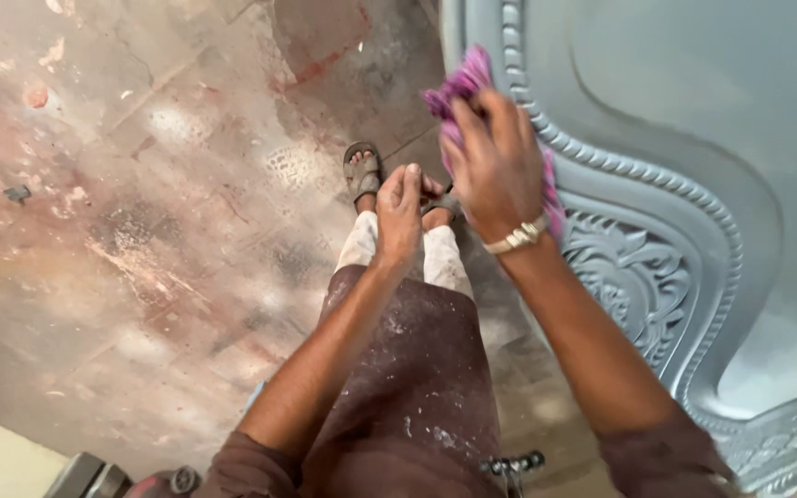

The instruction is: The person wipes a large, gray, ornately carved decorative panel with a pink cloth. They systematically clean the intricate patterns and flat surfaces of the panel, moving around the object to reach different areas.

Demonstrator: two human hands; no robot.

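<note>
My right hand (498,166) grips a bunched pink cloth (465,88) and presses it against the beaded edge of a grey carved panel (657,120). A pale metal watch band (518,237) circles that wrist. My left hand (400,214) hangs in front of me with its fingers pinched together; whether it holds anything small cannot be told. Below the hands are my legs in light trousers, a dark brown garment and sandalled feet (362,171).
The stained, reddish concrete floor (159,212) fills the left side. The grey panel carries floral relief carving (634,281) and rope-like borders along the right. Dark metal objects (94,478) sit at the bottom left, and a small dark scrap (17,193) lies on the floor.
</note>
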